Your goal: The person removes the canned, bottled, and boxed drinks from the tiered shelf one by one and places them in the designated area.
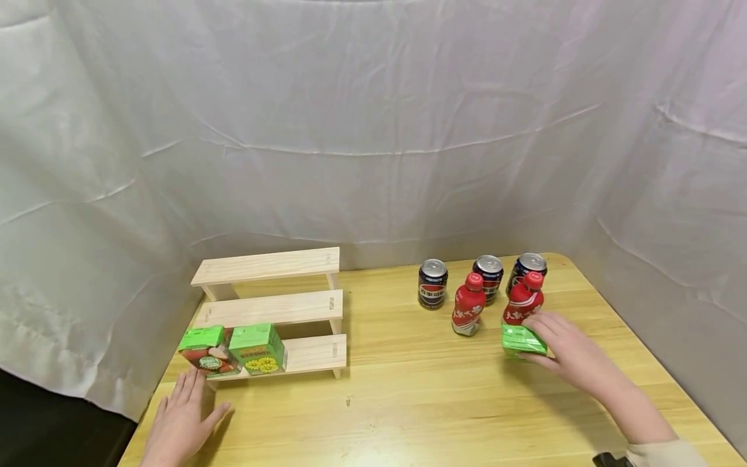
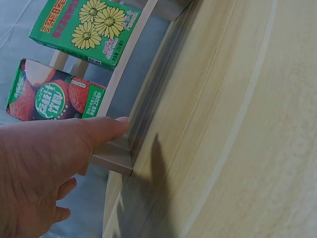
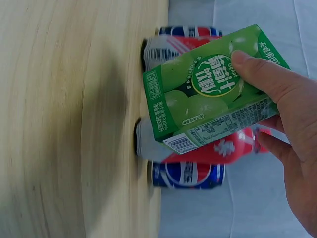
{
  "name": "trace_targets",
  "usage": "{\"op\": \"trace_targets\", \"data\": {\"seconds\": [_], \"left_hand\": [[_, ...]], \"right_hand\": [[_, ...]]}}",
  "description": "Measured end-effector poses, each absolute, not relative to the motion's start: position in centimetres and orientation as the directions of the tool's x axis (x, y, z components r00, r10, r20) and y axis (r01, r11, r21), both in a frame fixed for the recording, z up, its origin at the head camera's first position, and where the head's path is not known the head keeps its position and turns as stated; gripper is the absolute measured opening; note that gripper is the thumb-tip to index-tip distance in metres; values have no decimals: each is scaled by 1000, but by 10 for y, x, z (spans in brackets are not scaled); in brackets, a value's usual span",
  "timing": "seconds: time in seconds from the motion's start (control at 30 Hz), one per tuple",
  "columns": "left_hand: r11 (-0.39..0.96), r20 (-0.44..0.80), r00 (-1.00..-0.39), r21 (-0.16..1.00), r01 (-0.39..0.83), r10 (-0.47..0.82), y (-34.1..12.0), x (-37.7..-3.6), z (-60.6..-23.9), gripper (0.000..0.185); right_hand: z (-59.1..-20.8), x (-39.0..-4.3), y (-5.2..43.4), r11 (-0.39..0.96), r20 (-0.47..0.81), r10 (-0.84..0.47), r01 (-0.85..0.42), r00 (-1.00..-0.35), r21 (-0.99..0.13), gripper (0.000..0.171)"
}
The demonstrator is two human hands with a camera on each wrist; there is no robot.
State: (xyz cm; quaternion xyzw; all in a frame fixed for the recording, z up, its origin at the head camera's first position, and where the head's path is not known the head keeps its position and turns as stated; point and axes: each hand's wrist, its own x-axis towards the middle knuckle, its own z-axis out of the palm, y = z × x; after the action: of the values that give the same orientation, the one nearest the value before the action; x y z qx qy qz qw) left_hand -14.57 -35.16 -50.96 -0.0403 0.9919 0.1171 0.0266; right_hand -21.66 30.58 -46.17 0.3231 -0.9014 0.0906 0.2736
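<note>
My right hand [image 1: 569, 350] pinches a green grape juice box [image 3: 198, 87] between thumb and fingers, holding it above the table in front of the red bottles. In the right wrist view the thumb lies across its printed front. My left hand [image 1: 182, 415], fingers extended, is by the front left corner of the wooden tiered shelf [image 1: 315, 353]. On the lowest tier, close to those fingers, stand a lychee juice box [image 2: 54, 94] with red fruit and a green chrysanthemum tea box [image 2: 89, 29] with yellow flowers. Whether the left fingers touch the shelf cannot be made out.
Two red bottles [image 1: 469, 305] [image 1: 523, 299] stand on the right of the wooden table [image 1: 403, 395]. Dark blue cola cans [image 1: 432, 285] [image 1: 489, 275] [image 1: 528, 267] stand behind and beside them. Grey cloth [image 1: 379, 130] hangs around the back and sides.
</note>
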Motion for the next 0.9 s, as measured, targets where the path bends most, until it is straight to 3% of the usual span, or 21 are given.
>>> {"op": "trace_targets", "data": {"seconds": [0.9], "left_hand": [[960, -101, -991, 258, -107, -83, -351, -146, -512, 106]], "right_hand": [[-471, -215, 356, 851, 495, -454, -525, -741, -5, 55]]}}
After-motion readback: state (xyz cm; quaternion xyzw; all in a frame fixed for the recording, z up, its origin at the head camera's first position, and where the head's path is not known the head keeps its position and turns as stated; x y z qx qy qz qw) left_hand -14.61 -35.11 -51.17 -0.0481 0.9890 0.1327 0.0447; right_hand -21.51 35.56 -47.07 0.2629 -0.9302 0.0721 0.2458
